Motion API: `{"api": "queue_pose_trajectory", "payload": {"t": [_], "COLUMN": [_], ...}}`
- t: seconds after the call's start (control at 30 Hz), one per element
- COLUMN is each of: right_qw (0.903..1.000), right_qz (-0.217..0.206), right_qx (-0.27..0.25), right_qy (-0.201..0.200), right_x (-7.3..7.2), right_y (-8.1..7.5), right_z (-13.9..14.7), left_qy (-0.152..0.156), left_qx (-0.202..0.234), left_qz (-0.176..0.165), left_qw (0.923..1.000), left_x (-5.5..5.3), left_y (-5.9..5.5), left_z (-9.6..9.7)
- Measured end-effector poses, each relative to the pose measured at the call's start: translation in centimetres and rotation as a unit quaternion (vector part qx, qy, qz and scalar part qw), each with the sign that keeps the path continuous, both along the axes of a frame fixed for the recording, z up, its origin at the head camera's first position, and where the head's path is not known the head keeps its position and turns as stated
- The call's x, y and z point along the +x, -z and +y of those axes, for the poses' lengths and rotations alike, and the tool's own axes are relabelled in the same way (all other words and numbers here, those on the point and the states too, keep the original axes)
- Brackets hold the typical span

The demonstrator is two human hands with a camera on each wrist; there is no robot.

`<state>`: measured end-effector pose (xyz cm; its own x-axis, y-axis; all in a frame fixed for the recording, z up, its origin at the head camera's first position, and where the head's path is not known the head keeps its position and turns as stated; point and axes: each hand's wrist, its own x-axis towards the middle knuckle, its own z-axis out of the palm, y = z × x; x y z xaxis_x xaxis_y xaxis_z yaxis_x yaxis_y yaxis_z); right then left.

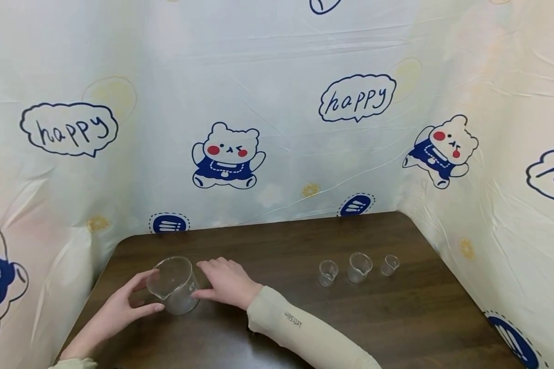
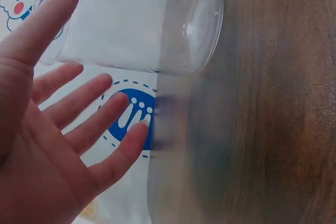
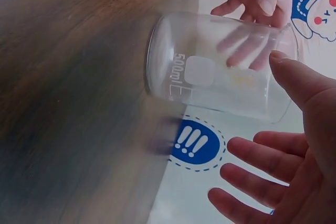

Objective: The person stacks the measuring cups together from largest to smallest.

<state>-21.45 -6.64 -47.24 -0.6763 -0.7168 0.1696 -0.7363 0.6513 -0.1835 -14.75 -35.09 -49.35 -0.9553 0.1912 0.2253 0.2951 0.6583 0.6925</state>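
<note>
A large clear glass beaker stands upright on the left part of the table; "500ml" is printed on its side in the right wrist view. My left hand is at its left side, thumb in front and fingers behind, spread and not wrapped round the glass. On the opposite side, my right hand has its thumb tip right by the wall. In the right wrist view, the right hand's fingers reach out loosely and apart from the beaker. The left fingers show likewise spread in the left wrist view.
Three small glass beakers, one left, one middle and one right, stand in a row on the right side of the dark wooden table. A printed curtain hangs round the table's back and sides.
</note>
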Motion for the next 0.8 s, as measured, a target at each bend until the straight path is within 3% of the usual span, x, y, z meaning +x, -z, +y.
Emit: {"api": "queue_pose_trajectory", "payload": {"t": [0.17,0.3,0.47,0.8], "right_qw": [0.9997,0.9996,0.9997,0.9995], "right_qz": [-0.016,-0.014,-0.005,-0.016], "right_qx": [-0.018,-0.022,-0.023,-0.029], "right_qy": [-0.005,-0.005,-0.009,-0.003], "right_x": [0.0,0.1,0.0,-0.2], "right_y": [-0.1,-0.1,0.3,0.7], "right_z": [-0.6,-0.9,-1.5,-1.8], "left_qy": [0.034,0.055,0.064,0.08], "left_qx": [0.027,0.044,0.06,0.082], "left_qz": [0.023,0.005,-0.024,-0.021], "left_qw": [0.9988,0.9975,0.9959,0.9932], "left_x": [-0.3,-0.8,-1.3,-1.5], "left_y": [0.3,0.2,0.1,0.3], "left_z": [-0.3,-0.1,0.0,-0.1]}}
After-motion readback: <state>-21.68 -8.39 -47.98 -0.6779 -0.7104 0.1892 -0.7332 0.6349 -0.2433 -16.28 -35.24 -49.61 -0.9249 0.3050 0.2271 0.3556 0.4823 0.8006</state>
